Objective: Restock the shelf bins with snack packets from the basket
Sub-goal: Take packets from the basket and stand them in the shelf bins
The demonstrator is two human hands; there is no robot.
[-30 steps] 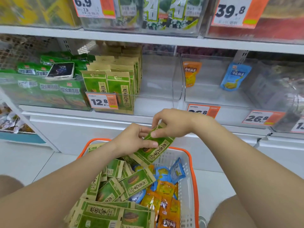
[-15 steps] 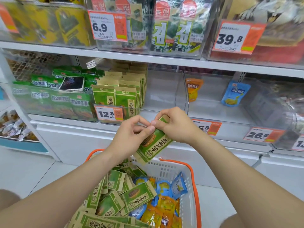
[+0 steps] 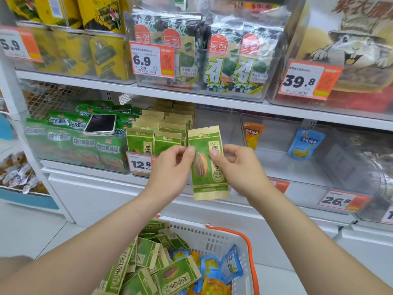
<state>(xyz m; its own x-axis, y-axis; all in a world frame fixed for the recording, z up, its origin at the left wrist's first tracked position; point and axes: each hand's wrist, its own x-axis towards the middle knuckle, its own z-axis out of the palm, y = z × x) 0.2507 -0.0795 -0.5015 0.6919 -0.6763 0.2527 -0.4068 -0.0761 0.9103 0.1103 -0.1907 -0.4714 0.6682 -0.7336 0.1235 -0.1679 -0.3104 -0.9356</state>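
Note:
A green sunflower-seed packet (image 3: 207,167) hangs upright in front of the middle shelf. My left hand (image 3: 172,169) pinches its left edge and my right hand (image 3: 240,167) pinches its right edge. Just behind stands a clear shelf bin (image 3: 214,124) with rows of the same green packets (image 3: 157,133) on its left side. Below, the white basket (image 3: 212,237) with an orange rim holds several green packets (image 3: 176,275), blue packets (image 3: 230,267) and orange ones.
A phone (image 3: 101,123) lies on green snack bags in the left bin. The bin to the right holds one orange packet (image 3: 253,134) and one blue packet (image 3: 305,143). Seaweed packs fill the upper shelf. Price tags line the shelf edges.
Both hands have lifted the green packet from above the basket up to the shelf bin and turned it upright. The view has tilted upward.

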